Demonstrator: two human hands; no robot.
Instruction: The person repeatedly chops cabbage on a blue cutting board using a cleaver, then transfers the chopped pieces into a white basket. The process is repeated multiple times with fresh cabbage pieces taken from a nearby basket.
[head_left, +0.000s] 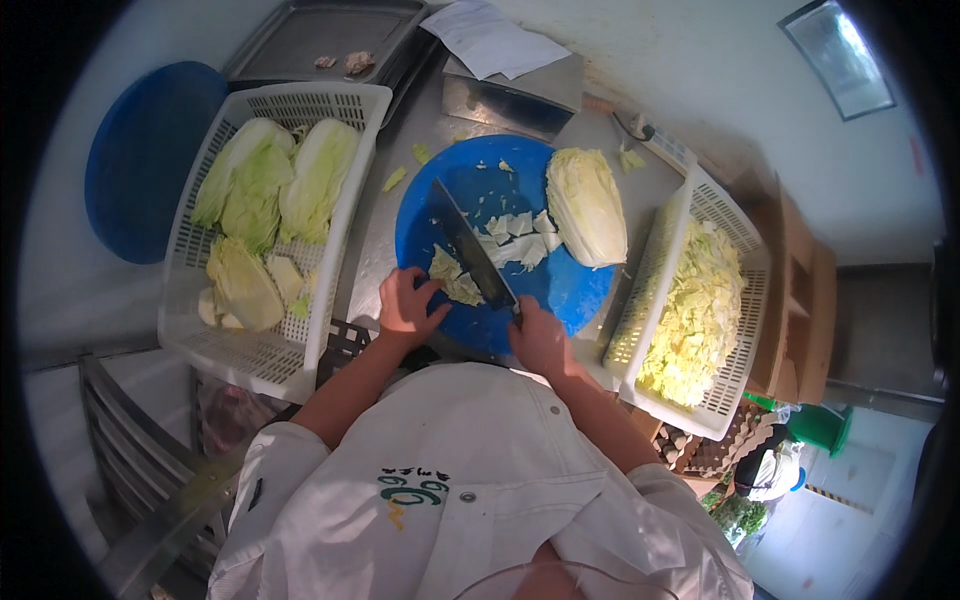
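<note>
A round blue cutting board (480, 169) lies before me on a metal table. My right hand (541, 337) grips the handle of a cleaver (472, 251), whose broad dark blade slants across the board to the far left. Left of the blade lie cut napa cabbage leaves (454, 279). At the board's near left edge, my left hand (409, 306) has its fingers apart, the fingertips close to those leaves; whether they touch is unclear. White cut cabbage pieces (517, 238) lie right of the blade. Beside them rests a large napa cabbage (586, 206) on the board's right side.
A white plastic basket (266, 367) on the left holds napa cabbages. Another basket (660, 281) on the right is heaped with chopped cabbage (697, 315). Behind stand a metal box (510, 97) with papers and a tray (330, 34). A power strip (667, 142) lies by the wall.
</note>
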